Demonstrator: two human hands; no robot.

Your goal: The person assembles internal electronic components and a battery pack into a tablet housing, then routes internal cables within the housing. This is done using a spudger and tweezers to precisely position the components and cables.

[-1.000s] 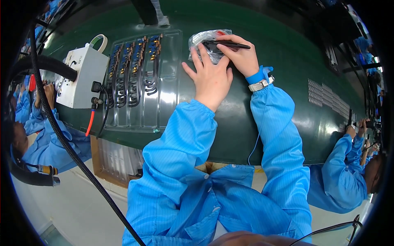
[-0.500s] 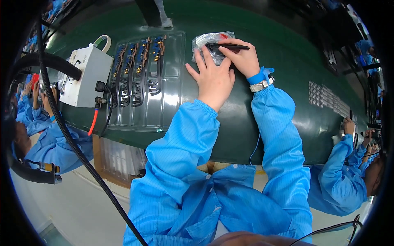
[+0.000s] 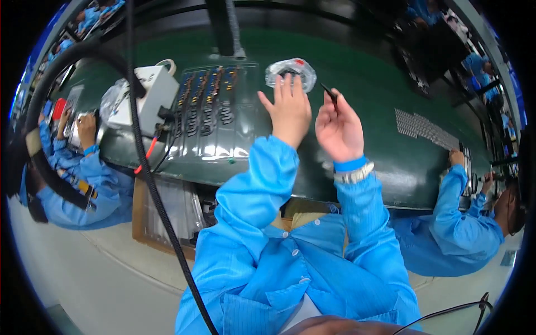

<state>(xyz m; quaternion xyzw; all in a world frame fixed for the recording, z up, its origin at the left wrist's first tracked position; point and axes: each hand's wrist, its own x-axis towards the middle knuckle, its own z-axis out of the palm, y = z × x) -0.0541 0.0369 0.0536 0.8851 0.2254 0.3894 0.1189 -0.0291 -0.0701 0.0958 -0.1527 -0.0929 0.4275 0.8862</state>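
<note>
Bag (image 3: 291, 67), clear and crinkled, lies on the green table (image 3: 379, 106) beyond the left hand, to the right of the tray. A red mark shows on its far side, and something dark shows through the plastic, partly covered by the fingers, so what it is cannot be told.

The left hand (image 3: 289, 116) is palm down, its fingers straight and close together, its thumb spread wide to the left. The fingertips overlap the near part of the bag; whether they press on it cannot be told. The right hand (image 3: 341, 129) is turned partly palm up, near the bag but apart from it. Its thumb and fingers pinch a slim black tool (image 3: 329, 94), whose tip points up and left, toward the bag.

The tray (image 3: 248, 120) is clear, with long shallow compartments. Dark cables (image 3: 209, 106) lie in four columns in its left and middle parts, their blue and copper-coloured ends at the far side and their bent ends toward the person. A white box (image 3: 153, 92) stands just left of the tray. Below the table edge, a carton (image 3: 140, 209) holds clear plastic pieces (image 3: 164, 209). Small pale pieces (image 3: 427, 128) lie in rows well to the right of the right hand.
</note>
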